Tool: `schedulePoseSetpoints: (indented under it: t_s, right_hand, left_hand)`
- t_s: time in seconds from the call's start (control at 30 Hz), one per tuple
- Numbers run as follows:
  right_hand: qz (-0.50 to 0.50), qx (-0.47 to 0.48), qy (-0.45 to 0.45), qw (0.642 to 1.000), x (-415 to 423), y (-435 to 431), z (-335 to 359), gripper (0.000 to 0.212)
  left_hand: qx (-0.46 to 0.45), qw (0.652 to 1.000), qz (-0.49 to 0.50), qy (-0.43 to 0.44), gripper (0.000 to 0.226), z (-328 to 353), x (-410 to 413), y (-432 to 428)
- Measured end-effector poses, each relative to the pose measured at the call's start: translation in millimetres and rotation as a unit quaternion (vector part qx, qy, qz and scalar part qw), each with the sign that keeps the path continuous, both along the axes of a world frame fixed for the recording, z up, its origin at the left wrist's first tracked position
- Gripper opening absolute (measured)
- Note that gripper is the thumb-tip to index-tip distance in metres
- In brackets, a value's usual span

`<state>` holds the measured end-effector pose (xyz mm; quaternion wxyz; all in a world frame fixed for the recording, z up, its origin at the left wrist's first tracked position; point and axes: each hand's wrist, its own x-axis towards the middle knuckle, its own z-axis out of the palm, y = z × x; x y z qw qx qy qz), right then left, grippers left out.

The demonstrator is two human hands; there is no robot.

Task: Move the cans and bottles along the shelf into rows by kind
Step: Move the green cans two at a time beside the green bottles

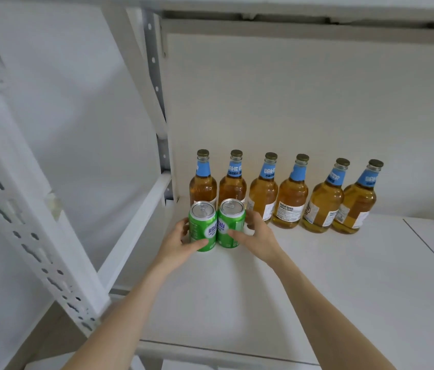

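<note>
The left hand [174,243] curls round the left can [203,226] and the right hand [259,240] round the right can [231,222], the cans side by side between the palms. Six bottles [290,198] stand in a row just beyond the fingers.

Bright, even light; soft shadows; wide-angle bending at edges; slightly soft focus.
</note>
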<state>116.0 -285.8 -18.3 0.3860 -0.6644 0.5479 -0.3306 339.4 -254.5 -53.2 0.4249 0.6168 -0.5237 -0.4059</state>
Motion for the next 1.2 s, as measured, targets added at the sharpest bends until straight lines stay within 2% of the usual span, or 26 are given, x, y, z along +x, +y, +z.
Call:
schedulePoseSetpoints:
  t_s: [0.2, 0.47, 0.6, 0.67, 0.97, 1.2]
  right_hand:
    - [0.049, 0.037, -0.138, 0.988, 11.2, -15.9, -10.4, 0.065]
    - [0.018, 0.072, -0.217, 0.973, 10.6, -12.1, -12.4, 0.061]
    - [-0.039, 0.116, -0.247, 0.961, 7.8, -1.7, -8.6, 0.052]
    - [-0.074, 0.144, -0.265, 0.95, 7.9, 7.7, -4.4, 0.057]
    - [-0.135, 0.213, -0.271, 0.929, -2.8, 75.0, 15.3, 0.045]
    - [-0.149, 0.203, -0.278, 0.927, -14.7, 124.0, 34.0, 0.048]
  left_hand:
    - [-0.022, 0.997, -0.041, 0.057, 0.092, -6.9, 1.5, -20.8]
    - [-0.02, 0.994, -0.039, 0.099, 0.066, -0.9, 0.2, -12.1]
    - [-0.001, 0.993, -0.021, 0.12, 0.056, 4.0, -0.9, 7.5]
    - [0.012, 0.991, -0.014, 0.134, 0.054, 5.7, -1.9, 18.8]
    - [0.059, 0.98, -0.008, 0.191, 0.05, 22.7, -10.5, 83.5]
    - [0.067, 0.974, -0.011, 0.218, 0.066, 33.8, -17.2, 125.3]
